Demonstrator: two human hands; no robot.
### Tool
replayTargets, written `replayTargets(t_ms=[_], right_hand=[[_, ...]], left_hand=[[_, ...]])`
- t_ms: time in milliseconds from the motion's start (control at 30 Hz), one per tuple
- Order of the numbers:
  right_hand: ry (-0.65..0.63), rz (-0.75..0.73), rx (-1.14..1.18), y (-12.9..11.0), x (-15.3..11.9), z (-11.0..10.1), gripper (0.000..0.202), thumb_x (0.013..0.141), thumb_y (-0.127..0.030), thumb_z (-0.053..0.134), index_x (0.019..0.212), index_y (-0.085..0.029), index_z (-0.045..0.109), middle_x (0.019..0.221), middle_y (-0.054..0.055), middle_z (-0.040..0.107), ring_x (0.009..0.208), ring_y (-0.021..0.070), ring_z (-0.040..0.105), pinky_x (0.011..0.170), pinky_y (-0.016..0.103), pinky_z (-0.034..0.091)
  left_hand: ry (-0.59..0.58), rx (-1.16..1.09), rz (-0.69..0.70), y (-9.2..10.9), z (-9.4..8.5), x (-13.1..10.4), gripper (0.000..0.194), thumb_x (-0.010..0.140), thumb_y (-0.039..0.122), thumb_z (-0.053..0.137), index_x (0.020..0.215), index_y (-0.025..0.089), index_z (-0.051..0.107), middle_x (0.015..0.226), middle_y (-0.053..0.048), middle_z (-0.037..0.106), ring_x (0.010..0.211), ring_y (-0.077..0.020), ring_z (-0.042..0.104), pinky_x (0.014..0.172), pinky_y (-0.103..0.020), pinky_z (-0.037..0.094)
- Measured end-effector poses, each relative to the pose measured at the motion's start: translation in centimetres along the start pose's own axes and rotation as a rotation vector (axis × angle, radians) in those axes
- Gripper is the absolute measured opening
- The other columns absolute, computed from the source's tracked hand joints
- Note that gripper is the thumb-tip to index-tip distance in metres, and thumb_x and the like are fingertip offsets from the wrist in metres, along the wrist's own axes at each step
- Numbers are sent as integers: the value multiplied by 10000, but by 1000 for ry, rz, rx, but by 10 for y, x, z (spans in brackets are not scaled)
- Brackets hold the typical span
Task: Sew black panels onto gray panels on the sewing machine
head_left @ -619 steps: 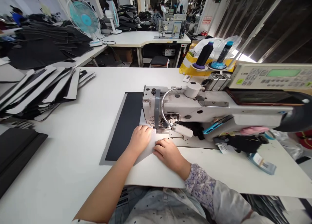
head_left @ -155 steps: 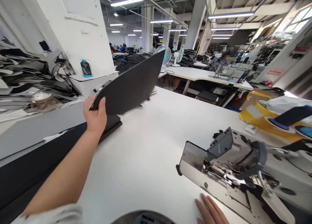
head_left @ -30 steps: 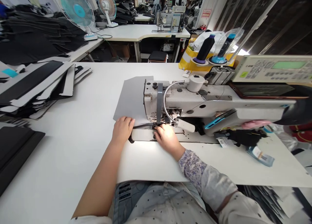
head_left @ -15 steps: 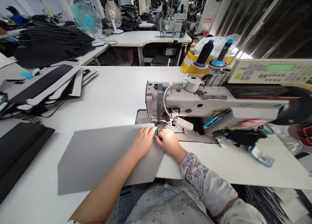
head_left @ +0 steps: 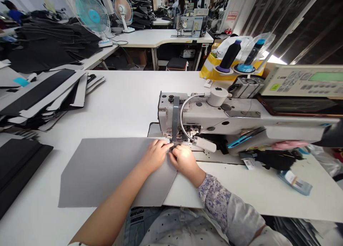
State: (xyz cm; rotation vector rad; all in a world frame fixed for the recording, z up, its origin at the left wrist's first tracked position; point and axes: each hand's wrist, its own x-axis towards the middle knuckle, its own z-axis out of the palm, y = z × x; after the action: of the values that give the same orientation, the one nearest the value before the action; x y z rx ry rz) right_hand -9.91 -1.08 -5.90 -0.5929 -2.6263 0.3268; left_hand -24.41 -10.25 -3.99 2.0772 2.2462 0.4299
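Observation:
A large grey panel [head_left: 107,171] lies flat on the white table, its right end under the needle area of a sewing machine [head_left: 187,114]. My left hand [head_left: 156,155] rests on the panel's upper right part, fingers stretched toward the presser foot. Just right of it, my right hand [head_left: 184,160] is at the panel's right edge beside the foot, thumb and fingers curled together on the edge. The fingertips of both hands nearly meet in front of the needle area, where small parts are hard to make out.
Stacked grey and black pieces [head_left: 45,92] and a black folded piece [head_left: 21,164] are on the left. Thread cones [head_left: 229,56] stand behind the machine, a control panel [head_left: 305,81] at right. A blue packet [head_left: 294,181] lies right. Fans [head_left: 91,15] stand behind.
The grey panel has turned slightly, its lower edge now more level. My left hand has shifted slightly left with it; my right hand stays by the foot. The whole view has moved a little.

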Motion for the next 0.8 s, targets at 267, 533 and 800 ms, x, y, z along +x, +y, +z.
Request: replayTargets(t_ms=[267, 533, 800], right_hand=[[23, 46, 16, -1, 0, -1, 319, 862, -326, 597, 578, -185, 554, 600, 12, 540, 623, 150, 491, 646, 286, 319], [23, 54, 79, 3, -8, -3, 384, 893, -389, 529, 560, -200, 503, 580, 17, 508, 596, 159, 472, 624, 295, 313], [1, -5, 103, 7, -17, 2, 435, 910, -483, 447, 558, -229, 430, 560, 27, 490, 586, 184, 478, 605, 317, 326]], left_hand=[[-10, 12, 7, 3, 1, 2, 451, 879, 141, 461, 1296, 288, 547, 1144, -67, 589, 1056, -229, 503, 932, -379, 429], [26, 95, -243, -67, -38, -49, 473, 952, 325, 377, 1414, 225, 394, 1401, -85, 490, 1281, -222, 442, 1092, -401, 328], [296, 617, -1349, -189, -172, -270, 693, 911, 499, 357, 1442, 54, 325, 1479, -257, 325, 1352, -412, 301, 1039, -591, 302]])
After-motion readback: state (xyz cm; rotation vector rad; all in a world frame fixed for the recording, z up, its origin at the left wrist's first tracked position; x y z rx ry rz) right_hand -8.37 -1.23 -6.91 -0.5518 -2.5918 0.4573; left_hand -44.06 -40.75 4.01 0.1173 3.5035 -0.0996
